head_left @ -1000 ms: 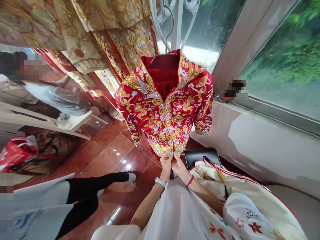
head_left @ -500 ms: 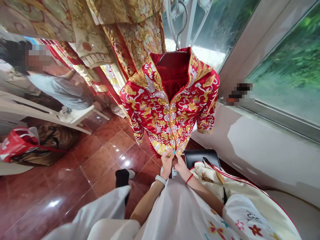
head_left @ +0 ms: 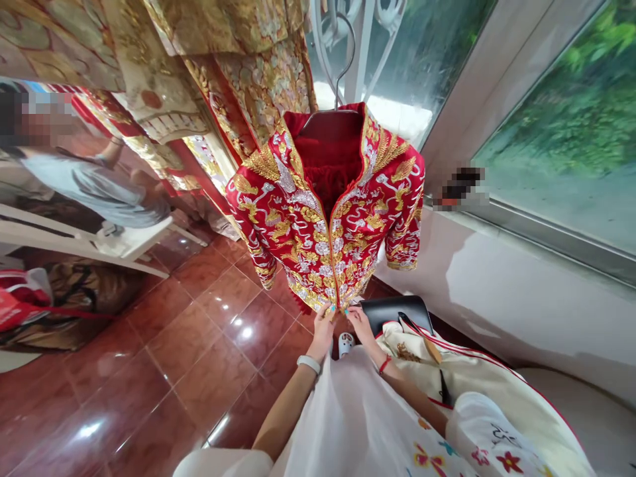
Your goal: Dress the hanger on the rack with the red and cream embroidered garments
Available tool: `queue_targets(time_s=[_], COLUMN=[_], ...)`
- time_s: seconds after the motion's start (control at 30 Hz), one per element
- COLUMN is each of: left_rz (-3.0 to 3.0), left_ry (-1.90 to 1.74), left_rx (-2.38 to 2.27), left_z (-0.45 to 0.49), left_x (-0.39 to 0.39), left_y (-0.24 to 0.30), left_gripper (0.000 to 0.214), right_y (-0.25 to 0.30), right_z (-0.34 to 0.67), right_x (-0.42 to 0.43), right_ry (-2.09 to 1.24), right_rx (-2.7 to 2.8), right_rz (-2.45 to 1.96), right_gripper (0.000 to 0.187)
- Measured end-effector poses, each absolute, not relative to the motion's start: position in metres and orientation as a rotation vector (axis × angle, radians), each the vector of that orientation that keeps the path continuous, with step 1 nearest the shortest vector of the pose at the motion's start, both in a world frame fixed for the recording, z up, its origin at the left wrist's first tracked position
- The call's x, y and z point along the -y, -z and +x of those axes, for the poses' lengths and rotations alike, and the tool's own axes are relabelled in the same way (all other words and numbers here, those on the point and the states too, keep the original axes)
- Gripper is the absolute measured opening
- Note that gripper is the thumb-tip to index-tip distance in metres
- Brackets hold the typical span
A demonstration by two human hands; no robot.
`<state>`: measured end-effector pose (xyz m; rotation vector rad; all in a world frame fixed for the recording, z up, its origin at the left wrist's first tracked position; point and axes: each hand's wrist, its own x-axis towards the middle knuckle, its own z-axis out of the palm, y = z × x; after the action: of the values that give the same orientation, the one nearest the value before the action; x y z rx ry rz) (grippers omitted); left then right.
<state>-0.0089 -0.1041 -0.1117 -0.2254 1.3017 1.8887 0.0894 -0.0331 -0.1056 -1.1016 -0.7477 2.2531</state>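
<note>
A red jacket (head_left: 322, 218) thick with gold and silver embroidery hangs on a metal hanger (head_left: 342, 59) in front of me. Its front edges meet down the middle. My left hand (head_left: 324, 329) pinches the bottom hem left of the opening. My right hand (head_left: 358, 322) pinches the hem on the other side, right beside it. A white band sits on my left wrist and a red cord on my right.
More gold embroidered garments (head_left: 238, 73) hang behind at the upper left. A black chair (head_left: 395, 310) with a cream garment (head_left: 477, 384) stands at my right below a white window ledge (head_left: 497, 265). A seated person (head_left: 94, 189) is at the far left by a white table (head_left: 74, 238).
The other person's leg and white skirt that crossed the lower left have left the view. My hands stay on the jacket's hem, and the view has shifted slightly.
</note>
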Motion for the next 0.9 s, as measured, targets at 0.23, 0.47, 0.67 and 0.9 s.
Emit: queue_targets(time_s=[0.23,0.47,0.67,0.9], left_rz=[-0.218,-0.212,-0.226,-0.228], left_ry=[-1.861,-1.864,-1.867,-1.841], left_rx=[-1.179,-1.199,-1.236,-1.254], left_z=[-0.01,-0.008,-0.011,-0.013], left_x=[0.108,0.113,0.113,0.119], left_y=[0.114,0.112,0.114,0.115], left_gripper=[0.05,0.05,0.05,0.052], right_y=[0.086,0.069,0.062,0.061], right_z=[0.074,0.061,0.06,0.067], right_x=[0.024,0.021,0.008,0.004], right_ry=[-1.601,-1.069,-1.323,-2.007], right_rx=[1.929,2.526,2.468,2.091], right_rz=[-1.198,-1.317,-1.154,-1.092], right_gripper=[0.007,0.007,0.01,0.029])
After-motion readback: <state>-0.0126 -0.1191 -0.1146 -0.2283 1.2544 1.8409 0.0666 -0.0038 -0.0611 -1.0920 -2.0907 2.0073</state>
